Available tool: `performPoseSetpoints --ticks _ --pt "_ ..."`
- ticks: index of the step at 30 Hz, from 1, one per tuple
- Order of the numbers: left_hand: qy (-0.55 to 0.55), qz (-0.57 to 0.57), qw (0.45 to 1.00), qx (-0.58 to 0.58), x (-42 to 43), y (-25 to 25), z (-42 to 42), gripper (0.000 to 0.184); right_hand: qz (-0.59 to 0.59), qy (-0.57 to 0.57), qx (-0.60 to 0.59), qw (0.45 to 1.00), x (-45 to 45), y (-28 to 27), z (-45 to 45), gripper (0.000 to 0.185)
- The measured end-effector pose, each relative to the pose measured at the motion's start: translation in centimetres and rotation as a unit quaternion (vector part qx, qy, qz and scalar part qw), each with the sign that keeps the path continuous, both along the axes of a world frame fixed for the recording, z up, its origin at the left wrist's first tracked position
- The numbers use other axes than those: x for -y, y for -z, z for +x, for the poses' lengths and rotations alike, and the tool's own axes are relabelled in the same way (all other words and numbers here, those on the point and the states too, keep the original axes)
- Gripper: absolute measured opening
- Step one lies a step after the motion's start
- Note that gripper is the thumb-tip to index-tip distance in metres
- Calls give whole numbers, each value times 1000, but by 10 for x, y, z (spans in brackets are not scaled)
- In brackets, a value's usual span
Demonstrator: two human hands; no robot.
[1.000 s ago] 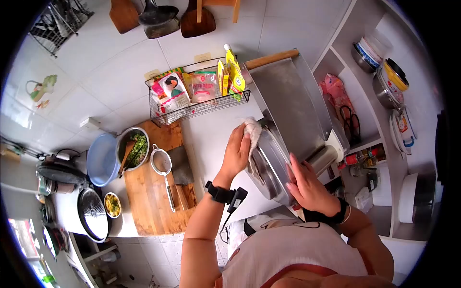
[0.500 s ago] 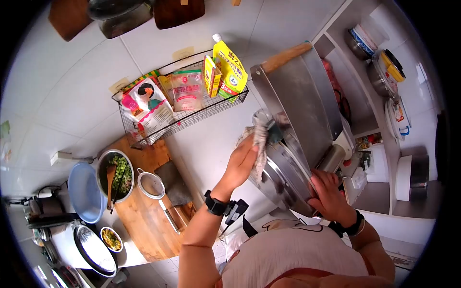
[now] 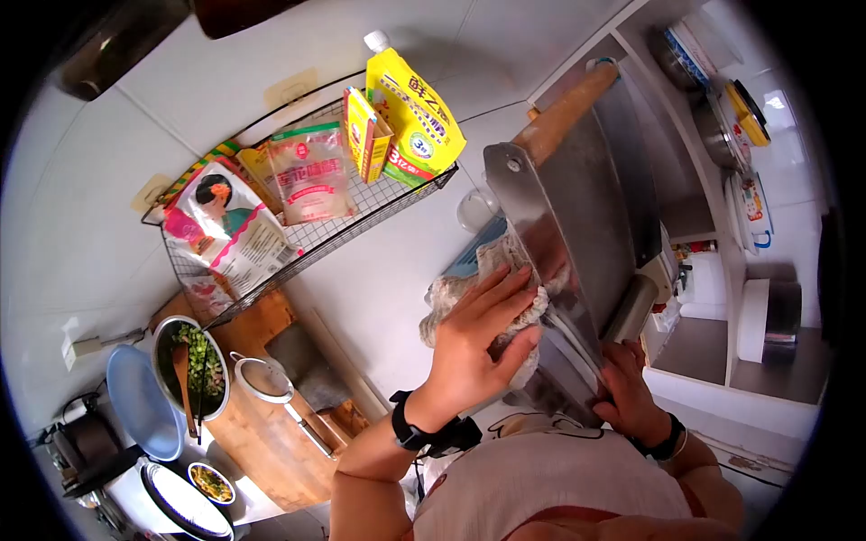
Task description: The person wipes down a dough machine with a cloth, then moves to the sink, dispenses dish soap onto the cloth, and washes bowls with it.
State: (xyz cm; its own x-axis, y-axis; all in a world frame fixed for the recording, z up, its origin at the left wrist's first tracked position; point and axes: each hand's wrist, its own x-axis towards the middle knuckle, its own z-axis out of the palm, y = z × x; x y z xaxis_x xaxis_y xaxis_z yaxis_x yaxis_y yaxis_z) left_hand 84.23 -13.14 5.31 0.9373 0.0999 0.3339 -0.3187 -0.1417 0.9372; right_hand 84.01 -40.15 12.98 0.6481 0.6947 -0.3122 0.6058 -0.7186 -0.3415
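Observation:
My left hand (image 3: 478,338) is closed on a light, crumpled cloth (image 3: 446,302), pressed against the near side of a large metal appliance. My right hand (image 3: 627,388) lies with bent fingers on the edge of a round metal lid or pan (image 3: 573,361), whose lower part is partly hidden by my arms. Right above the hands stands the appliance's steel tray (image 3: 586,207) with a wooden roller handle (image 3: 568,113) along its top. A blue flat item (image 3: 474,248) and a clear round cap (image 3: 478,210) sit behind the cloth.
A wire basket (image 3: 361,216) on the wall holds seasoning packets (image 3: 311,176). At the left are a cutting board (image 3: 271,451) with a strainer (image 3: 263,379), a bowl of chopped greens (image 3: 203,370), a blue basin (image 3: 140,397) and a small food bowl (image 3: 212,484). Shelves (image 3: 722,216) with dishes stand right.
The view has moved closer to the basket and appliance. My left hand has shifted with the cloth toward the appliance's side, and its fingers have bent over it. My right hand has slid lower along the lid's edge.

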Motion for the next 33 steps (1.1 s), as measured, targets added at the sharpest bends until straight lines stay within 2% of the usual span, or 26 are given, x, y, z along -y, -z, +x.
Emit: performPoseSetpoints --ticks 2,5,10,13,15,17,18,19,21,24,27,33 --pt "-29 -51 998 -38 4 -2 7 28 11 -2 8 1000 3 1 -3 59" --pt "6 -46 996 -74 -4 -5 19 22 34 -2 15 999 4 3 -3 56" --pt "-53 -135 989 8 -2 18 9 13 41 8 18 999 5 3 -6 54" --pt "-55 -177 982 -27 -9 32 -7 12 54 16 20 998 4 4 -7 54" --pt "-67 -243 955 -154 -19 39 -11 10 72 18 24 997 3 6 -8 54" --pt "-63 -356 909 -207 -21 40 -2 11 54 28 17 998 4 6 -8 54" --pt "-78 -365 906 -198 -21 31 4 15 54 28 14 998 4 7 -8 54" --pt "-72 -391 909 -126 -19 27 13 16 68 29 19 997 4 8 -9 54" --pt "-49 -252 966 -30 -18 31 34 18 82 31 26 996 5 10 -10 54" --pt "150 -96 984 25 -15 23 47 16 85 39 31 995 6 11 -10 53" --pt "154 -59 984 66 -26 17 43 14 93 43 34 994 6 11 -12 52" --pt "154 -94 983 42 -38 31 22 21 93 48 29 994 8 14 -8 53"
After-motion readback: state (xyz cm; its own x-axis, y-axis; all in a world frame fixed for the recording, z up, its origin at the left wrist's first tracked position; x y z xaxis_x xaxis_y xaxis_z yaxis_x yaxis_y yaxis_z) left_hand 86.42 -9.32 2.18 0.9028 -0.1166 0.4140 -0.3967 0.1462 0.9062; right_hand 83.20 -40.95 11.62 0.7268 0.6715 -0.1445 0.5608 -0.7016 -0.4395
